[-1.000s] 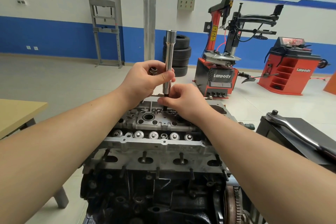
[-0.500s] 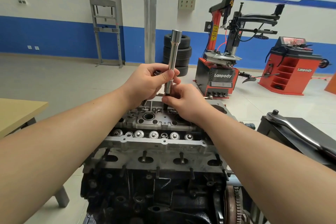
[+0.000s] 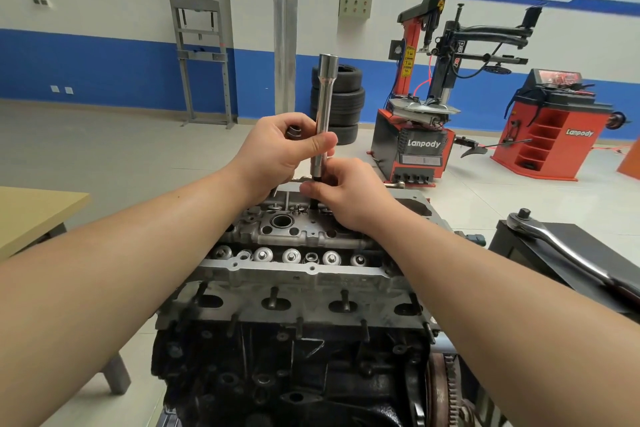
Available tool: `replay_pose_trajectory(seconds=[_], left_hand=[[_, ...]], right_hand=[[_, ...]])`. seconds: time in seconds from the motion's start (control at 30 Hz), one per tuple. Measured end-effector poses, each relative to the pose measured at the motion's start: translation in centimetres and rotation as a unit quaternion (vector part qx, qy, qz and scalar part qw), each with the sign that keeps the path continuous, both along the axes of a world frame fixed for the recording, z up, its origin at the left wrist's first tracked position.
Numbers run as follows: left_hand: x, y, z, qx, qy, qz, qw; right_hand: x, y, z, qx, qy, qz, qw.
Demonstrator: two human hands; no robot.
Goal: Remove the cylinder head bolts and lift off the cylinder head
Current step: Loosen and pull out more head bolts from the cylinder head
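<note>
The grey aluminium cylinder head (image 3: 291, 274) sits on top of the black engine block (image 3: 284, 367) in front of me. A long chrome socket extension (image 3: 323, 107) stands upright over the head's far side. My left hand (image 3: 277, 156) grips its shaft with thumb and fingers, and a small dark round part shows inside that fist. My right hand (image 3: 346, 194) pinches the black bit at the extension's lower end, just above the head. The bolt beneath is hidden by my fingers.
A ratchet wrench (image 3: 561, 250) lies on a black cart at the right. A wooden table corner (image 3: 38, 208) is at the left. Behind stand stacked tyres (image 3: 346, 97), a red tyre changer (image 3: 419, 135) and a red balancer (image 3: 550, 128).
The extension has tilted slightly and shifted a little between the frames, while both hands stay on it at the far side of the head.
</note>
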State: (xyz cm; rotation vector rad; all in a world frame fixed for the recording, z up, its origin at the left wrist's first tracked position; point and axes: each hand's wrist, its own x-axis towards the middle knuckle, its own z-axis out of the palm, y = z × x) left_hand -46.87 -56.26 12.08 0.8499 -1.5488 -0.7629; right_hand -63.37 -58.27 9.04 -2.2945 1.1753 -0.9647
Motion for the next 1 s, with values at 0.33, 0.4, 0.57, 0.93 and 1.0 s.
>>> replay_pose_trajectory(seconds=[0.33, 0.4, 0.57, 0.93, 1.0], left_hand=[[0.6, -0.1, 0.2, 0.032, 0.008, -0.031, 0.999], [0.5, 0.0, 0.3, 0.025, 0.023, -0.011, 0.999], [0.7, -0.2, 0.2, 0.009, 0.039, 0.021, 0.999], [1.2, -0.7, -0.3, 0.051, -0.002, -0.076, 0.996], [1.2, -0.7, -0.4, 0.039, -0.011, -0.057, 0.998]], right_hand=[[-0.1, 0.4, 0.5, 0.006, 0.011, 0.015, 1.000], [-0.1, 0.3, 0.5, 0.010, 0.017, 0.022, 1.000], [0.1, 0.3, 0.3, 0.019, -0.003, 0.013, 1.000], [-0.3, 0.3, 0.3, 0.030, -0.022, 0.017, 0.999], [-0.2, 0.4, 0.3, 0.043, -0.043, 0.013, 0.998]])
